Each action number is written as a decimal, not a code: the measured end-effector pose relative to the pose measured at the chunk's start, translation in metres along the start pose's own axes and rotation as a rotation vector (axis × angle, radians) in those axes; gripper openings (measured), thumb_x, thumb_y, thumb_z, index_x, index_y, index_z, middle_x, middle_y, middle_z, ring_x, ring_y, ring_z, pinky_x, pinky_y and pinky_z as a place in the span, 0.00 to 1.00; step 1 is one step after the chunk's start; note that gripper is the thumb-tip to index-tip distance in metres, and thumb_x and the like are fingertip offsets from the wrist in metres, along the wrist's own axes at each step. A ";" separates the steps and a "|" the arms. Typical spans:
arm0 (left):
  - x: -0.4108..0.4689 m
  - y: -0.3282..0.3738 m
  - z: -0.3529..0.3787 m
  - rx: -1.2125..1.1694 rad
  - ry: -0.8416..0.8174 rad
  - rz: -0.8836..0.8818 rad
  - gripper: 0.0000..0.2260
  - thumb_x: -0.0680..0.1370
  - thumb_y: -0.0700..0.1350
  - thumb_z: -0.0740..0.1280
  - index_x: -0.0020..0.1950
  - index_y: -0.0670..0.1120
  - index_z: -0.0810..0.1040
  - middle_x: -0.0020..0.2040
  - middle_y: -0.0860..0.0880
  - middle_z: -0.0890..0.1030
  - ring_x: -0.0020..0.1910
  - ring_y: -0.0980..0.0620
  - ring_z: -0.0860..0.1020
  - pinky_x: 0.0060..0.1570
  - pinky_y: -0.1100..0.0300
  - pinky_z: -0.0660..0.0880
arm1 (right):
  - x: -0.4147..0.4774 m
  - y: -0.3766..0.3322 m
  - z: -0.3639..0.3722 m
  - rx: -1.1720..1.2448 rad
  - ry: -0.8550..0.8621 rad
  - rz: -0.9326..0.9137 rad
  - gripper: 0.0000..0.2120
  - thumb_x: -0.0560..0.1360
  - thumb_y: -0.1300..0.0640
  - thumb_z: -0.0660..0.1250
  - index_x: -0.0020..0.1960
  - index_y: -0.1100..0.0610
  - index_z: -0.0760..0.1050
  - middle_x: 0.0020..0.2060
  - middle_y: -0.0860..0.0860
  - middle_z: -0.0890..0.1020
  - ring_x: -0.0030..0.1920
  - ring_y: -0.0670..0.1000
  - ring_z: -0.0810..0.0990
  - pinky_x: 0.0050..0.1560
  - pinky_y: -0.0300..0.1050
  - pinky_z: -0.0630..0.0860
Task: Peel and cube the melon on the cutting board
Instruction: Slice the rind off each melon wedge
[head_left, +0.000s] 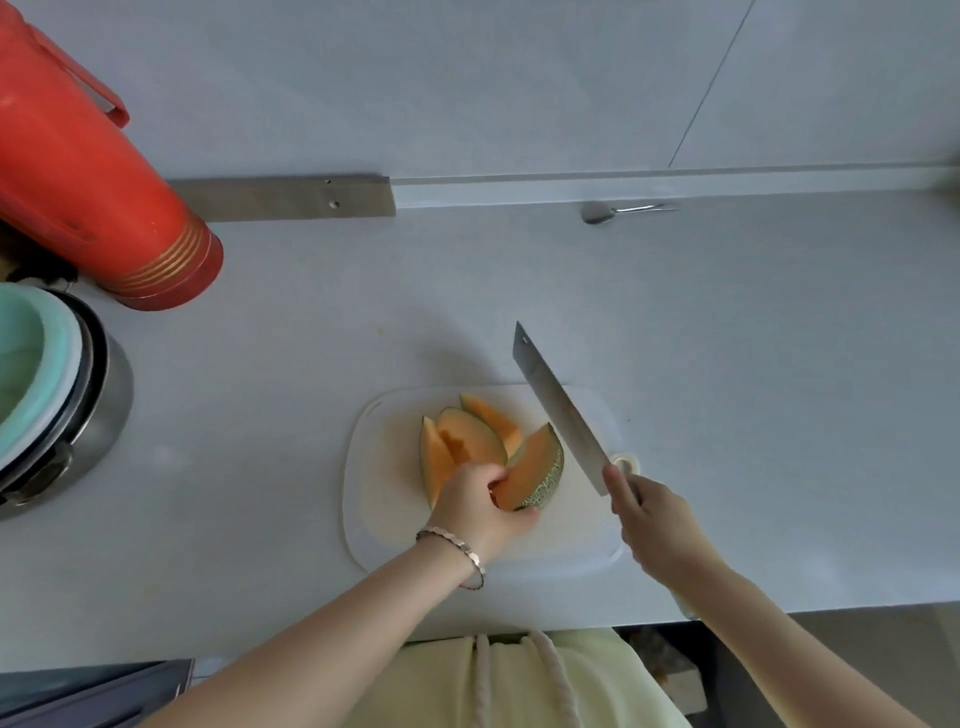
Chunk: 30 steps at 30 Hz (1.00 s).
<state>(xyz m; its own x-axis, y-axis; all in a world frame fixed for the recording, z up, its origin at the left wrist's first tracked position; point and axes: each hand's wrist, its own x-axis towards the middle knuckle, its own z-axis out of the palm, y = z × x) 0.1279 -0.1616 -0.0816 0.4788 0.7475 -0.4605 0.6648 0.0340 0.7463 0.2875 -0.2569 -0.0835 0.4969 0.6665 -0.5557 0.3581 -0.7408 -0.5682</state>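
Several orange melon wedges with netted green rind lie fanned on the white cutting board (582, 540). My left hand (480, 506) grips the near end of the rightmost melon wedge (537, 470), which stands on its rind side. Behind it lie the other wedges (467, 441). My right hand (657, 517) holds the handle of a cleaver (558, 408). The broad blade is lifted above the board's right side and points away to the upper left, apart from the melon.
A red thermos (88, 187) stands at the far left. Below it a steel pot (78, 415) holds a pale green bowl. A metal spoon (618, 211) lies by the back wall. The counter's front edge runs just below the board.
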 end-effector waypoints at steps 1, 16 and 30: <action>0.003 0.003 0.010 0.034 -0.007 0.016 0.10 0.69 0.43 0.73 0.48 0.41 0.80 0.41 0.47 0.80 0.40 0.51 0.77 0.34 0.70 0.68 | 0.000 0.005 -0.009 0.016 0.016 0.009 0.24 0.77 0.39 0.52 0.38 0.59 0.66 0.30 0.55 0.68 0.29 0.52 0.65 0.33 0.45 0.63; 0.031 0.019 0.059 0.479 0.001 0.023 0.20 0.76 0.47 0.65 0.67 0.46 0.68 0.62 0.44 0.68 0.61 0.46 0.72 0.62 0.60 0.68 | -0.011 0.021 -0.054 0.011 -0.134 0.097 0.26 0.77 0.37 0.49 0.38 0.59 0.65 0.25 0.50 0.65 0.23 0.46 0.61 0.26 0.40 0.62; 0.043 0.023 0.050 0.579 -0.083 0.076 0.18 0.77 0.47 0.64 0.66 0.46 0.69 0.61 0.44 0.70 0.60 0.48 0.73 0.62 0.60 0.71 | -0.021 0.003 -0.032 -0.118 -0.083 0.118 0.25 0.79 0.40 0.47 0.34 0.58 0.61 0.25 0.49 0.63 0.26 0.47 0.63 0.30 0.42 0.63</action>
<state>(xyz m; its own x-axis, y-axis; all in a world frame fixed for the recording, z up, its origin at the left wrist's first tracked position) 0.1926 -0.1616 -0.1082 0.5652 0.6785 -0.4693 0.8204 -0.4030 0.4056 0.3037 -0.2763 -0.0541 0.4756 0.5756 -0.6652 0.3937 -0.8155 -0.4242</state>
